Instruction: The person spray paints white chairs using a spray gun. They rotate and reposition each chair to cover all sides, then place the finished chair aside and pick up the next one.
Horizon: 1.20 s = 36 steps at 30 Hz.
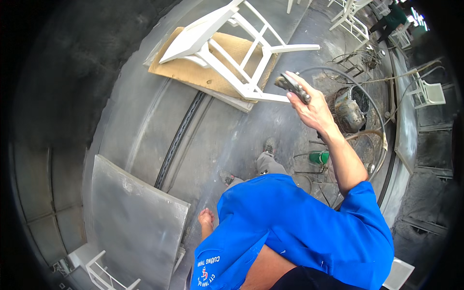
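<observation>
My right hand (315,110) is raised on the right, wrapped round a dark metal spray gun (293,88). A black hose (363,91) curves near it. The gun points to the left, toward a white wooden chair (203,35). The chair lies tipped on a brown board (180,66), with its legs reaching right. The gun is close to a leg end; whether they touch I cannot tell. My left hand (206,218) hangs low beside my body with its fingers curled and nothing visible in them.
A slotted floor track (180,136) runs beneath the board. At lower left stands a large grey panel (137,217). Right of me are a paint-stained metal pot (349,113), a green container (319,157) and looping hoses. More white chairs (352,20) and a person (390,21) are farther off.
</observation>
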Available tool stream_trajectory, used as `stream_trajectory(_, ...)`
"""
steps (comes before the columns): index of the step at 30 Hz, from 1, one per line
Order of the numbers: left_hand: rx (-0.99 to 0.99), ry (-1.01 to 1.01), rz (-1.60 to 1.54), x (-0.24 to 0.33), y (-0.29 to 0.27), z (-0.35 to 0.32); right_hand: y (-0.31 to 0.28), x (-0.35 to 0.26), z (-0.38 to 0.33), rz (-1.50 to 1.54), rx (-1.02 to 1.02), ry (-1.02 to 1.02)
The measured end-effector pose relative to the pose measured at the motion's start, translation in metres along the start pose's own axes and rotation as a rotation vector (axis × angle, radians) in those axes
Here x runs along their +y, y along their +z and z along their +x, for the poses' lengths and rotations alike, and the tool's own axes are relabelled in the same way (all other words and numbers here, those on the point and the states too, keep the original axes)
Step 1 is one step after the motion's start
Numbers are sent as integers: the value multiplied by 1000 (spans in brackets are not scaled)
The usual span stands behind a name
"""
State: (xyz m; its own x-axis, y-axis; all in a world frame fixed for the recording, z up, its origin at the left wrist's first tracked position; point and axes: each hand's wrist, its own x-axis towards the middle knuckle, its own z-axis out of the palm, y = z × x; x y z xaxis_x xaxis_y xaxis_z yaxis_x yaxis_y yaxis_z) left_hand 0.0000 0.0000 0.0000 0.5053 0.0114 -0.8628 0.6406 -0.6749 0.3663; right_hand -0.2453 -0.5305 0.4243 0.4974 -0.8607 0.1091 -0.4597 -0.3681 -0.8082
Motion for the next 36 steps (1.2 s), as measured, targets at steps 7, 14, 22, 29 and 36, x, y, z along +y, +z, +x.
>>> stream_trajectory(7,-5,128,-34,85,105,-40,-55,42,79,-68,13,-137)
stream_trajectory(14,-270,375,544,172,142,-147,-133,77,130,-128,108,-144)
stream_trajectory(22,-850,94,991,223,132,-327,-128,76,178,128,-90,-211)
stream_trajectory(29,-796,107,971,265,133,-345,-69,64,220,174,-105,-208)
stream_trajectory(36,-807,145,945,301,148,-331,-94,65,268,-3,79,-165)
